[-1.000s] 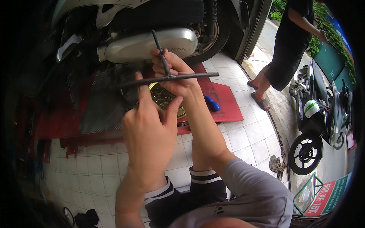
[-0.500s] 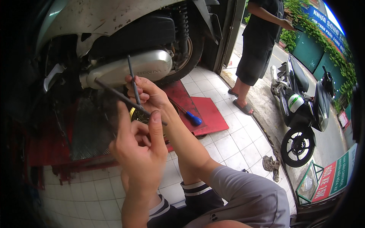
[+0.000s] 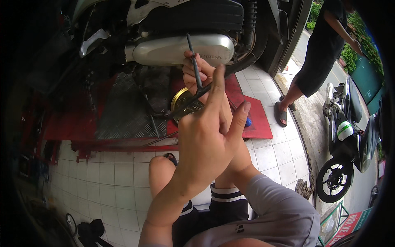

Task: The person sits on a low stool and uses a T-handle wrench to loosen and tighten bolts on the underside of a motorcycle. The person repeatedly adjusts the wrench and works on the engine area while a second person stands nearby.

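Note:
My right hand (image 3: 196,74) pinches the stem of a dark metal T-handle wrench (image 3: 194,61) between thumb and fingers. The stem points up in front of the silver engine-side cover (image 3: 164,50) of a scooter; whether its tip touches anything I cannot tell. The wrench's crossbar slants down to the left, and its right end is hidden behind my left hand (image 3: 210,127). That hand is nearer, its index finger and thumb stretched out and apart, beside the crossbar without closing on it. Behind the wrench, a round gold tin (image 3: 177,101) holds small metal parts.
The scooter stands over a red lift platform (image 3: 261,119) with a dark tread plate (image 3: 123,119). A blue-handled tool (image 3: 248,122) lies on the platform, mostly hidden. At the right, a person in dark clothes (image 3: 319,53) stands by the doorway, near a parked motorbike (image 3: 345,127).
The view has shifted, so the scooter sits higher and further right. The wrench's crossbar has turned to the opposite slant, with my left hand moving across it. My right hand still holds the stem.

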`<state>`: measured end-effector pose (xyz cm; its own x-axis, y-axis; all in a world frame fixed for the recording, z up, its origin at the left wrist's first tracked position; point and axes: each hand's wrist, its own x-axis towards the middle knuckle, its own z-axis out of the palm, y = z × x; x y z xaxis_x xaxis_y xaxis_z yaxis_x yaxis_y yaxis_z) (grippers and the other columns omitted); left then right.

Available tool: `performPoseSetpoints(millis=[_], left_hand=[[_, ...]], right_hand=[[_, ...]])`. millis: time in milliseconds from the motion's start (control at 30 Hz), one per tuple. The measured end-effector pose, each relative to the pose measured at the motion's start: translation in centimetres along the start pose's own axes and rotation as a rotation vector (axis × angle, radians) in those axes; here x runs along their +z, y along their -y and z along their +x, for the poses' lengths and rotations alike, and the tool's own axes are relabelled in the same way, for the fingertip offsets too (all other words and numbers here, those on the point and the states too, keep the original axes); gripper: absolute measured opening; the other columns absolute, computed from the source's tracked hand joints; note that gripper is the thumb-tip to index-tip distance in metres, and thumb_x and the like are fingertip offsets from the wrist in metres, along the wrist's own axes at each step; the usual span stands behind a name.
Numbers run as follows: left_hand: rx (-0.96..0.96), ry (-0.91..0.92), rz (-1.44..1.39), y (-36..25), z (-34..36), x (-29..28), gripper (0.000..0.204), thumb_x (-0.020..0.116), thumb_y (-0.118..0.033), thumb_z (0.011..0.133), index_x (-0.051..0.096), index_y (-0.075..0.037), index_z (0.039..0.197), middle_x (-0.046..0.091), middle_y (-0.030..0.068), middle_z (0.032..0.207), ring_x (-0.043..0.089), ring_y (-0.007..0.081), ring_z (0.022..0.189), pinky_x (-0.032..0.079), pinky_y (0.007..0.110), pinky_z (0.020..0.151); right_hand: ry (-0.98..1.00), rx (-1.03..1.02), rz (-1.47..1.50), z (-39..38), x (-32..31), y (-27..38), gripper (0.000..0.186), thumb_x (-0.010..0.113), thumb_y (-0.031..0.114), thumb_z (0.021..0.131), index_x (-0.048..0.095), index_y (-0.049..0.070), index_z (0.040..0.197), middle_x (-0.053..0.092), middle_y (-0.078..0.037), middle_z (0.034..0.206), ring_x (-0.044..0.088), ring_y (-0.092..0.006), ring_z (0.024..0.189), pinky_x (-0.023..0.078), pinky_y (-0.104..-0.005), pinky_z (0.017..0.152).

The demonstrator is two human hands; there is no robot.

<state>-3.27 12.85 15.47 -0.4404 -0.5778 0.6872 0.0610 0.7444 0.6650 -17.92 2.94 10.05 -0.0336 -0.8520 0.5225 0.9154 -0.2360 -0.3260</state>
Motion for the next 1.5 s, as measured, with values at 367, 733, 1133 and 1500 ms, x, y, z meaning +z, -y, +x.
performPoseSetpoints(millis=[367,733,1133,1500], left_hand=[[-0.074,-0.159,0.347,2.0,-0.3,-2.0,0.025,0.07,-0.019,0.086,0.064,0.005,0.091,0.054,0.0077,0.06,0.052,0.0135,0.05,0.04,0.028,0.047],[-0.145,0.297,-0.796,5.8,2.1,-0.7,0.036,0.036,-0.028,0.104,0.051,0.001,0.12,0.042,0.0005,0.067,0.037,0.0064,0.055,0.031,0.022,0.049],[0.026,0.627,0.162,2.6,5.9,-5.0,0.033,0.036,-0.015,0.102,0.053,0.004,0.122,0.04,-0.0012,0.069,0.034,0.0081,0.057,0.032,0.026,0.052],[0.262,0.256,-0.238,7.9,4.7,-4.9,0.028,0.044,-0.019,0.1,0.058,0.001,0.114,0.053,0.0043,0.068,0.049,0.0085,0.061,0.039,0.023,0.056]], right_hand=[[-0.025,-0.027,-0.049,0.4,0.0,-0.1,0.023,0.061,0.016,0.093,0.055,0.0,0.109,0.05,0.002,0.069,0.037,-0.002,0.053,0.029,-0.018,0.049],[-0.045,0.02,0.025,0.1,0.4,0.4,0.023,0.063,0.018,0.091,0.056,0.004,0.107,0.052,0.002,0.072,0.041,-0.003,0.055,0.039,-0.0169,0.049],[0.073,0.026,0.143,0.5,-0.1,0.3,0.02,0.057,0.018,0.095,0.057,0.002,0.106,0.055,-0.001,0.074,0.052,-0.0068,0.065,0.047,-0.0208,0.059],[-0.191,0.159,-0.15,-1.8,0.5,1.5,0.025,0.054,0.028,0.097,0.063,0.006,0.09,0.039,0.006,0.052,0.039,-0.0044,0.044,0.031,-0.0172,0.04]])
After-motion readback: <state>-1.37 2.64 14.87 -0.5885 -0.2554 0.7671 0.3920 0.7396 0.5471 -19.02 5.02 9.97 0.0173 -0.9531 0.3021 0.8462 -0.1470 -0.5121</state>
